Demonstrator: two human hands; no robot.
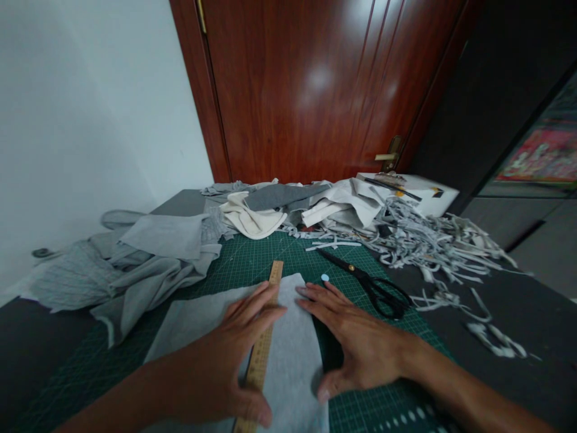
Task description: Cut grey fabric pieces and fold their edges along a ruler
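Note:
A piece of light grey fabric (294, 361) lies flat on a green cutting mat (356, 415). Lengthwise across the fabric runs a wooden ruler (258, 362). My left hand (225, 349) rests on the ruler, fingers stretched over its upper part and thumb on its lower part. At the fabric's right edge, my right hand (356, 337) lies with fingers spread, the fingertips touching the cloth near its top corner. Black-handled scissors (367, 282) lie on the mat beyond my right hand. A small pale blue disc (325, 278) sits by my right fingertips.
Folded grey fabric (166, 240) is heaped at the left. More cloth pieces (342, 207) pile up along the back, beside a white box (433, 192). Many thin fabric strips (424, 240) lie tangled at the right. A wooden door (306, 90) stands behind the table.

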